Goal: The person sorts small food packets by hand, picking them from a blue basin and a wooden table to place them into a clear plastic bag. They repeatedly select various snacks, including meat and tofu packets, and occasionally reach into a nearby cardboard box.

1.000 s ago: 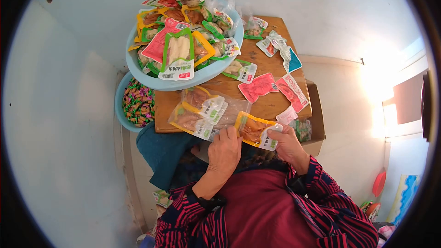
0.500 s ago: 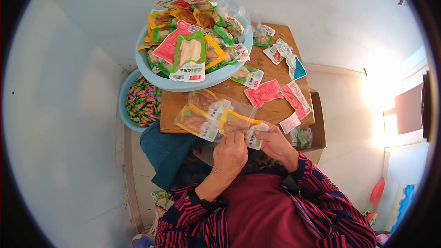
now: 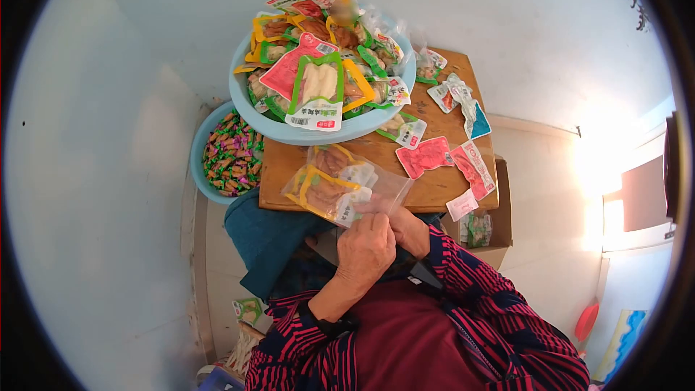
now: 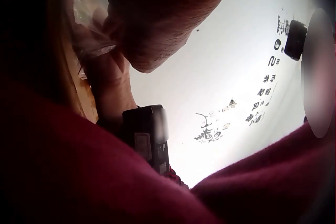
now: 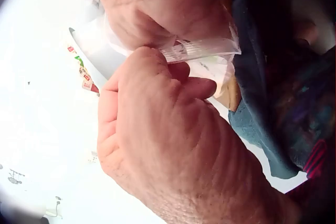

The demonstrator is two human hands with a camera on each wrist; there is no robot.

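A clear zip bag [image 3: 397, 190] lies over the table's near edge, with several yellow-edged food packets [image 3: 323, 187] showing through it. My left hand [image 3: 366, 247] pinches the bag's edge at its mouth. In the right wrist view that left hand [image 5: 168, 134] grips right beside the zip strip [image 5: 202, 48]. My right hand [image 3: 411, 233] reaches into the bag, plastic draped about it, its fingers at the white end of the top packet. The left hand's curled fingers partly hide the bag's near corner. The left wrist view is dark, with both hands close together.
A blue basin [image 3: 318, 132] heaped with food packets stands on the wooden table [image 3: 463, 174]. Pink packets [image 3: 423, 157] and a crumpled wrapper [image 3: 463, 101] lie at the right. A lower basin [image 3: 206, 182] holds wrapped sweets. A cardboard box [image 3: 504, 206] stands beside the table.
The right hand has moved left, carrying the yellow-edged packet into the clear bag beside the other packets. The left hand has stayed at the bag's mouth. The head view has shifted slightly.
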